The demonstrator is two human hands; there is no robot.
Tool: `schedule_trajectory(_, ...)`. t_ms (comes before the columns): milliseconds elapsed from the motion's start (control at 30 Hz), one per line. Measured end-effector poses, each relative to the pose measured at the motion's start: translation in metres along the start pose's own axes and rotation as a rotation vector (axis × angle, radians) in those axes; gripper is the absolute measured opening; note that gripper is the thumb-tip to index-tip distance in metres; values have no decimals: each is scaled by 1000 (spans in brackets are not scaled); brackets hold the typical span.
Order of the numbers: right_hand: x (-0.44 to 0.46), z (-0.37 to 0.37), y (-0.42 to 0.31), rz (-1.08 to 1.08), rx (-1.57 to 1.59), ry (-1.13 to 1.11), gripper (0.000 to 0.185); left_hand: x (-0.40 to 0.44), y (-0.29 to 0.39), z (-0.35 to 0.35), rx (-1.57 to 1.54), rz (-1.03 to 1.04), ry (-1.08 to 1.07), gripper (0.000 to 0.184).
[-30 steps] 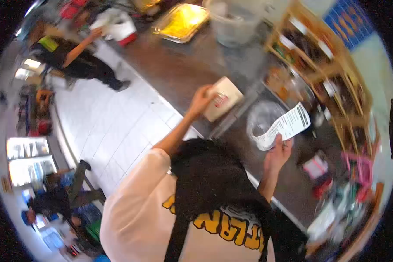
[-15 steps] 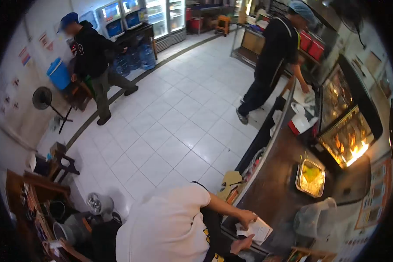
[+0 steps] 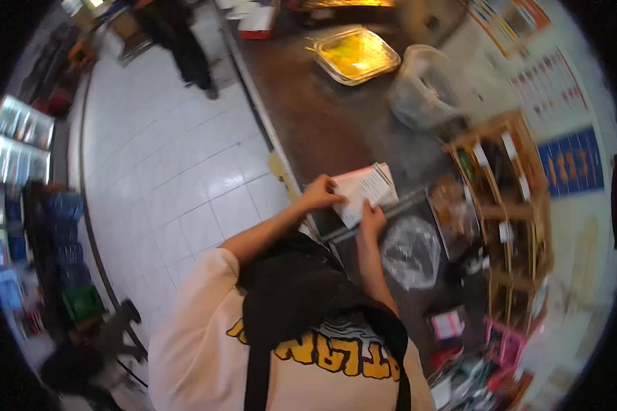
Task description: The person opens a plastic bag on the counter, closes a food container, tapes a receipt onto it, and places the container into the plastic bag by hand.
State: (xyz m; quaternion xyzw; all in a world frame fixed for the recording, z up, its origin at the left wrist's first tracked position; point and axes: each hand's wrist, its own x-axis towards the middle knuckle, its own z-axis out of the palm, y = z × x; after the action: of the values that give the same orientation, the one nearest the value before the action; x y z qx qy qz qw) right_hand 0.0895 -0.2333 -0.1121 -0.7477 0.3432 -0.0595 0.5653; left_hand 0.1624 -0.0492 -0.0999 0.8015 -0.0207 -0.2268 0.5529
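Note:
A small stack of printed paper slips (image 3: 370,190), white and pinkish, is held over the counter between both hands. My left hand (image 3: 322,193) closes on its left edge, fingers bent at the paper. My right hand (image 3: 372,220) grips the lower edge, thumb lying on top of the printed sheet. The slips are slightly fanned at their upper right corner. Just below my right hand is a clear plastic bag or bowl (image 3: 411,253); blur hides which.
On the dark counter (image 3: 308,116) are a foil tray (image 3: 356,56) with yellow-green contents and a translucent plastic tub (image 3: 425,89). A wooden rack (image 3: 504,198) stands at the right. Another person in dark trousers (image 3: 185,51) is across the tiled floor (image 3: 164,130).
My view has turned right and down toward the counter, bringing the wooden rack and wall posters into sight. Both hands still hold the slips, now nearer the middle of the picture.

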Motion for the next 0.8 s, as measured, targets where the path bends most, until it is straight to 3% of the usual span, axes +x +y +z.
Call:
schedule_trajectory(33, -6, 5, -6, -11, 138, 45, 26, -4, 10, -4, -55, -62, -34, 68)
schedule_trajectory(200, -17, 9, -13, -13, 140, 166, 34, -13, 14, -7, -73, -74, -92, 61)
schedule_trajectory(267, -20, 10, -14, 105, 171, 179, 34, -22, 22, -9, -95, -165, -100, 60)
schedule_trajectory(433, -15, 17, -4, 153, 331, 226, 34, -26, 22, -9, -189, -137, -205, 50)
schedule_trajectory(533, -36, 6, -46, 302, 330, 136, 29, -13, 8, -15, -322, -71, -166, 36)
schedule_trajectory(633, -33, 1, -37, 216, 407, 31, 28, 3, 11, -25, -171, -39, -109, 35)
schedule_trajectory(700, -21, -13, -32, 170, 269, 57, 34, 12, 7, -29, -127, 12, -100, 34)
schedule_trajectory(767, -9, -23, -37, 0, -139, 410, 34, 22, 2, -34, -17, 46, -99, 34)
schedule_trajectory(800, -1, -25, -39, 9, -130, 433, 34, 27, 0, -33, -29, 51, -89, 31)
